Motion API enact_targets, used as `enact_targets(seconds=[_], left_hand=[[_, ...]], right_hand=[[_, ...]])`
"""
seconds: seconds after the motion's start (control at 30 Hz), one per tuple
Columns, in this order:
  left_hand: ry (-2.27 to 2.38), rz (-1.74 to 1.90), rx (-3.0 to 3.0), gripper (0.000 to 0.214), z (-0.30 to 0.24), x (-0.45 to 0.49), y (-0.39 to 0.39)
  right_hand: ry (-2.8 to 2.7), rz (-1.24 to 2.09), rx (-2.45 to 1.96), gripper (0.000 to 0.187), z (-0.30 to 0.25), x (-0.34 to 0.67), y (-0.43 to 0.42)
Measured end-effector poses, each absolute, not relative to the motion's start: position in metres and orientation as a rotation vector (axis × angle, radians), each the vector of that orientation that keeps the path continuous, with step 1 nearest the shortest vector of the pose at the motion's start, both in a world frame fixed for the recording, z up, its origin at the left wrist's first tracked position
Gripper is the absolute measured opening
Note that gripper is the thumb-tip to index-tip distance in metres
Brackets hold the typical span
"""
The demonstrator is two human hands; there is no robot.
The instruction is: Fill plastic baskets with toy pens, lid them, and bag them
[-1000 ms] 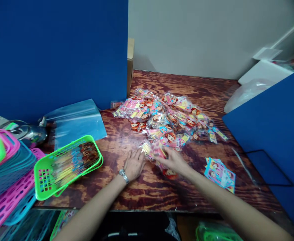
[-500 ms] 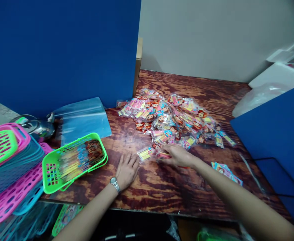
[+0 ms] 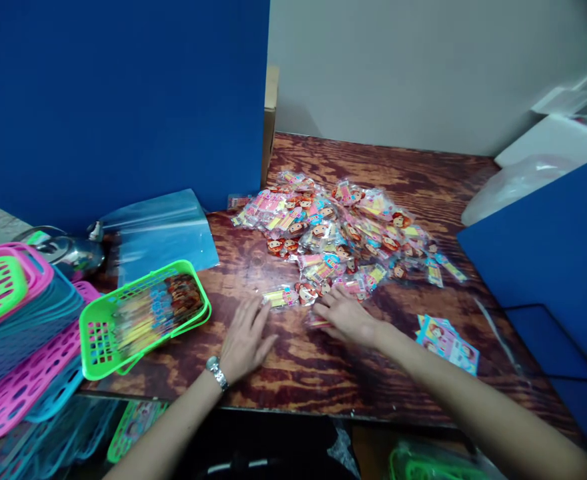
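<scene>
My left hand (image 3: 246, 343), with a silver watch at the wrist, rests on the wooden table with its fingers apart, holding nothing. Just beyond its fingertips lies a clear packet with yellow sticks (image 3: 279, 297). My right hand (image 3: 349, 320) is low over the tabletop, slightly blurred, its fingers curled down onto a small packet (image 3: 317, 322) with pinkish contents, mostly covered by the hand. Behind it spreads a heap of similar packets (image 3: 323, 230) with printed cartoon heads. To the left, a green basket (image 3: 96, 363) holds a row of such packets.
Stacked pink, blue and green baskets (image 3: 33, 360) crowd the left edge. A clear plastic bag (image 3: 168, 230) lies by the blue panel (image 3: 123, 100). Printed cards (image 3: 448, 345) are at the right, near another blue panel (image 3: 548, 267). A metal kettle-like object (image 3: 76, 253) stands behind the baskets.
My left hand has slid slightly left and lifted its wrist side. My right hand has turned palm-down, its packet now lower on the table. The view has shifted a little.
</scene>
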State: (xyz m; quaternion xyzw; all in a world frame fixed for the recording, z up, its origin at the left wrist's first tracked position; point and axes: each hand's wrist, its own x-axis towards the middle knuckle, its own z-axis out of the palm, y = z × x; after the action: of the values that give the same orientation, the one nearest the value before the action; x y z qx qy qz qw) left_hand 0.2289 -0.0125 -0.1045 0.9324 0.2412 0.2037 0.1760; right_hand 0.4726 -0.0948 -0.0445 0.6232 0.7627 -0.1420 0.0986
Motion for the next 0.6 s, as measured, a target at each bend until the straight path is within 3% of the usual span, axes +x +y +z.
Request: enact_targets(seconds=[0.1, 0.2, 0.3, 0.37, 0.6], left_hand=[[0.547, 0.604, 2.365, 0.081, -0.105, 0.235, -0.037], [0.635, 0.677, 2.207, 0.077, -0.119, 0.241, -0.053], [0.663, 0.718, 2.187, 0.071, -0.130, 0.244, -0.057], [0.646, 0.717, 2.176, 0.073, -0.131, 0.244, -0.057], [0.598, 0.728, 2.131, 0.079, -0.128, 0.236, -0.057]], right_hand=[[2.389, -0.471, 1.807, 0.030, -0.049, 0.438, -0.094], [2.546, -0.498, 1.761, 0.039, -0.056, 0.421, -0.097], [2.531, -0.492, 1.821, 0.069, -0.058, 0.434, -0.106], [2.403, -0.484, 1.929, 0.079, -0.058, 0.447, -0.113], [2.257, -0.751, 2.073, 0.045, -0.063, 0.440, -0.130]])
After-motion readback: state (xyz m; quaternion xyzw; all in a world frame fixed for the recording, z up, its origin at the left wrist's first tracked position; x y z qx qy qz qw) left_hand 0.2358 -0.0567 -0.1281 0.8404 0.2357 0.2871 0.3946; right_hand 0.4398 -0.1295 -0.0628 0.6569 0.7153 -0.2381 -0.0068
